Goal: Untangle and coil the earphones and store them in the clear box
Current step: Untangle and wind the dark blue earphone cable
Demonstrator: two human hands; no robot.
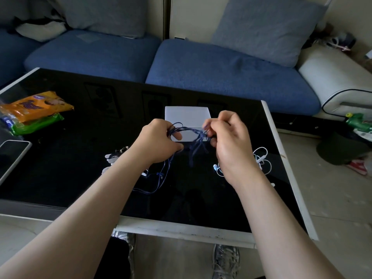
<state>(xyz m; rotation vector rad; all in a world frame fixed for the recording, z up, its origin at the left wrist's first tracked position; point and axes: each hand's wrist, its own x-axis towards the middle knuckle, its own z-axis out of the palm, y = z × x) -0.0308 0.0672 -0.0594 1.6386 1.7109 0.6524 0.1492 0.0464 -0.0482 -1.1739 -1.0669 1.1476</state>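
A black glass surface [60, 158] with a white rim stands before a blue sofa [201, 67] carrying two grey-blue cushions [267, 29]. One clear box [187, 115] sits at mid-surface, partly hidden behind the hands. The left hand [159, 139] and right hand [229, 141] are raised just in front of it, each grip closed on the tangled blue earphones [191, 131]; loose cord trails down to the surface. White earphones [261, 160] lie beside the right wrist. A third set [114, 156], white and dark, lies partly under the left forearm. At far left: one orange packet [38, 107], one green packet [36, 123], one phone [12, 156].
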